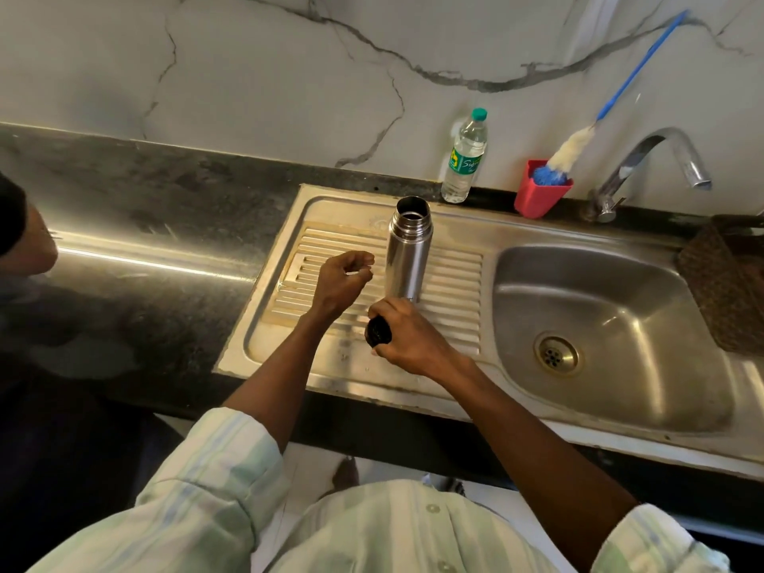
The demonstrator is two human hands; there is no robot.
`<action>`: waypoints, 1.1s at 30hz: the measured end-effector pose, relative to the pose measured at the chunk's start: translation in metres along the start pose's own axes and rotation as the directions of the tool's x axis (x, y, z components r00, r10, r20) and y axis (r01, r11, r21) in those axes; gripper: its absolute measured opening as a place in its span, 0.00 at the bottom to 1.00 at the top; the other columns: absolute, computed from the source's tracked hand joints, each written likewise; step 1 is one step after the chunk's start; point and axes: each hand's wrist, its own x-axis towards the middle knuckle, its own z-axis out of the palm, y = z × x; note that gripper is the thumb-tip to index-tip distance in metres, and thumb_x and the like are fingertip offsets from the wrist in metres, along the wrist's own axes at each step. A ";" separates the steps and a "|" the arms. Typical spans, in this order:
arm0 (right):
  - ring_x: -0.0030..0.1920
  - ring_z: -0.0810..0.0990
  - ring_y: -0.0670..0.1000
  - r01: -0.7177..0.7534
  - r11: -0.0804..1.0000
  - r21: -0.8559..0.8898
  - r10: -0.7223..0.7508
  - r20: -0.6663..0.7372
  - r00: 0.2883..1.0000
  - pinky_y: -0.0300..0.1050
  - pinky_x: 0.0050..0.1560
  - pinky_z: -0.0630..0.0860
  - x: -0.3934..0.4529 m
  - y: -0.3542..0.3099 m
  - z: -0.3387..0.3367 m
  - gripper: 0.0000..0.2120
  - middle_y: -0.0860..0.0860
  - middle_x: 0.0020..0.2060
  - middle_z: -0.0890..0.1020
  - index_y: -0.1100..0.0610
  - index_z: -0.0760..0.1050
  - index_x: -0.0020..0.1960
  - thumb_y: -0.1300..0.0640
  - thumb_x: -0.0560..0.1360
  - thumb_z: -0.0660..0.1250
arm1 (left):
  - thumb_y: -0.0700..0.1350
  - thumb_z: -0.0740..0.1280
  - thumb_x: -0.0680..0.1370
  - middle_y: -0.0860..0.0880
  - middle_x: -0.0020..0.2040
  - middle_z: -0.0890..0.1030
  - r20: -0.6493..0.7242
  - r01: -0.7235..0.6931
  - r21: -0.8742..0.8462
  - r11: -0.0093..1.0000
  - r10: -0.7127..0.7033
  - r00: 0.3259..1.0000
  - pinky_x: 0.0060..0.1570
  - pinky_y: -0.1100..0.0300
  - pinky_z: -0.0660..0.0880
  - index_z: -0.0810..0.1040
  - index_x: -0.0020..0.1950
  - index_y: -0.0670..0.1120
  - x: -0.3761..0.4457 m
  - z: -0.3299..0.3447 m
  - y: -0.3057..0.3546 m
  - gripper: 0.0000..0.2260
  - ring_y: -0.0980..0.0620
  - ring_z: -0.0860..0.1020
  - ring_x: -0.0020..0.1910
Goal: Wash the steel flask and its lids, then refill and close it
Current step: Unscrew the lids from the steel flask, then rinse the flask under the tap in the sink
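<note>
The steel flask (408, 250) stands upright and uncapped on the ribbed drainboard (450, 299) of the sink unit. My right hand (407, 337) is just in front of the flask's base and grips a small black lid (377, 332), which is partly hidden by my fingers. My left hand (343, 281) hovers to the left of the flask, apart from it, with its fingers loosely curled and nothing in them. A clear plastic water bottle (465, 157) with a green cap stands behind the flask at the wall.
The sink bowl (591, 324) with its drain lies to the right, under a chrome tap (653, 163). A red cup (539, 190) holds a blue-handled bottle brush (574, 148). A brown mat (727, 283) leans at far right. Another person's head (20, 225) is at the left edge.
</note>
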 end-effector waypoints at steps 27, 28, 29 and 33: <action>0.45 0.76 0.51 -0.216 0.869 0.446 0.469 -0.598 0.650 0.42 0.45 0.74 0.008 0.035 -0.024 0.13 0.49 0.41 0.77 0.56 0.75 0.41 0.72 0.68 0.59 | 0.47 0.70 0.66 0.47 0.67 0.74 0.247 -0.024 -0.099 0.995 0.048 0.968 0.65 0.55 0.73 0.63 0.77 0.50 -0.018 0.015 0.011 0.38 0.50 0.73 0.66; 0.45 0.76 0.50 -0.219 0.866 0.450 0.476 -0.604 0.640 0.41 0.45 0.74 0.011 0.039 -0.028 0.15 0.48 0.41 0.77 0.55 0.74 0.41 0.73 0.67 0.58 | 0.49 0.73 0.67 0.47 0.69 0.73 0.288 -0.049 -0.085 0.995 0.072 0.955 0.65 0.56 0.72 0.61 0.78 0.51 -0.017 0.017 0.013 0.41 0.51 0.72 0.67; 0.45 0.76 0.49 -0.225 0.867 0.444 0.477 -0.612 0.631 0.39 0.45 0.73 0.014 0.042 -0.031 0.15 0.49 0.42 0.77 0.55 0.74 0.42 0.74 0.66 0.58 | 0.50 0.75 0.68 0.48 0.71 0.71 0.322 -0.074 -0.071 0.995 0.093 0.942 0.65 0.57 0.71 0.59 0.78 0.52 -0.015 0.020 0.015 0.42 0.51 0.72 0.67; 0.44 0.75 0.47 -0.264 0.860 0.436 0.501 -0.626 0.597 0.27 0.43 0.68 0.022 0.049 -0.037 0.14 0.50 0.44 0.78 0.57 0.75 0.43 0.74 0.69 0.58 | 0.55 0.81 0.66 0.55 0.68 0.72 0.281 -0.166 -0.003 0.986 0.160 0.946 0.59 0.71 0.70 0.62 0.76 0.52 -0.011 0.028 0.033 0.44 0.57 0.73 0.63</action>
